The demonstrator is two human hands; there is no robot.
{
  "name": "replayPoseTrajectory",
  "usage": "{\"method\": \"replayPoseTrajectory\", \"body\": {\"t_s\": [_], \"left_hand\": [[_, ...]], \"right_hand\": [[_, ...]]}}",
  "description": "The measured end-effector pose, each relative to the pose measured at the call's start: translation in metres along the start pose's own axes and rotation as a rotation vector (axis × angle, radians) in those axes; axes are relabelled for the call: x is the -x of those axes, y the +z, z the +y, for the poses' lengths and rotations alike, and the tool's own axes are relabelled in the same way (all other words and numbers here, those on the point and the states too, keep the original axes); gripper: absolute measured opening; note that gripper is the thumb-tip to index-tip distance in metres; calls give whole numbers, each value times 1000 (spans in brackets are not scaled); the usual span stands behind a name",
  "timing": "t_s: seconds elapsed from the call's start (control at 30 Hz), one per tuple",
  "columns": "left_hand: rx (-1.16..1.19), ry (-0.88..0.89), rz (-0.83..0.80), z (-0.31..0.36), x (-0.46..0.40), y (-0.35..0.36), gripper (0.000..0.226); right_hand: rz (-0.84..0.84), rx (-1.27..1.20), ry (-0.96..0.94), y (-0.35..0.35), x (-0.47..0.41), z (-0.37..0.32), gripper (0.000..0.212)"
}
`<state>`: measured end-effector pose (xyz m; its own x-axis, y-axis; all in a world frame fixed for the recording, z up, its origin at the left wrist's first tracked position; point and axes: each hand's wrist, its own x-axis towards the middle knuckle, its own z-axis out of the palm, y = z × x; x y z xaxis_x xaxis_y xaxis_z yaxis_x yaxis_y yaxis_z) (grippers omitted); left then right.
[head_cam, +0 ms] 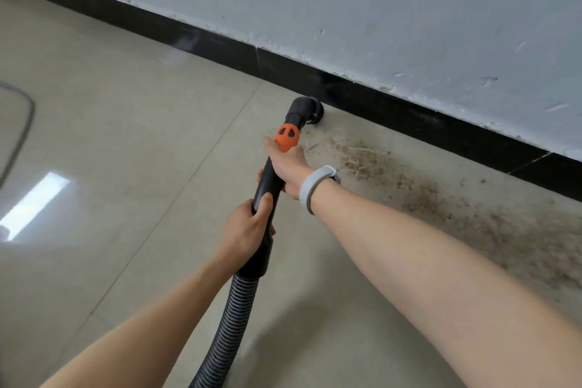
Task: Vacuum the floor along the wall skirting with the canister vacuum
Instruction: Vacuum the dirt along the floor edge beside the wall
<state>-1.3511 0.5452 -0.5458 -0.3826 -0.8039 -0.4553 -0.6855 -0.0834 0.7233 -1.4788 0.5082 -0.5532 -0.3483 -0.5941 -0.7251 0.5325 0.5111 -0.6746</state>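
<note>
A black vacuum wand [267,186] with an orange collar [286,135] runs from a ribbed grey hose [226,318] up to a round brush nozzle [311,110]. The nozzle touches the floor right against the black skirting [409,116]. My left hand [245,230] grips the lower end of the wand near the hose. My right hand [289,167], with a white wristband, is wrapped around the wand just below the orange collar. Brown dirt and debris [425,192] lies on the beige tile floor to the right of the nozzle, along the skirting.
A scuffed white wall [378,9] rises above the skirting. A grey cable [22,123] curves over the floor at the far left. A bright window reflection [34,205] shines on the tiles at left.
</note>
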Motion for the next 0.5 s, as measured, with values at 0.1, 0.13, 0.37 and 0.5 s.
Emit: {"method": "replayPoseTrajectory", "body": {"t_s": [0.1,0.13,0.37,0.5], "left_hand": [[56,-49,43,-15,-4,-15,47],[73,-67,51,-19,-5,-20,49],[165,-117,30,-26,-6,-39,54],[128,-132,-2,-21,0,-39,49]], "right_hand": [[-60,78,8,29,-3,3,52],[-73,109,12,37,-5,5,54],[-84,139,-3,65,-15,15,66],[-61,97,19,55,-13,11,69]]}}
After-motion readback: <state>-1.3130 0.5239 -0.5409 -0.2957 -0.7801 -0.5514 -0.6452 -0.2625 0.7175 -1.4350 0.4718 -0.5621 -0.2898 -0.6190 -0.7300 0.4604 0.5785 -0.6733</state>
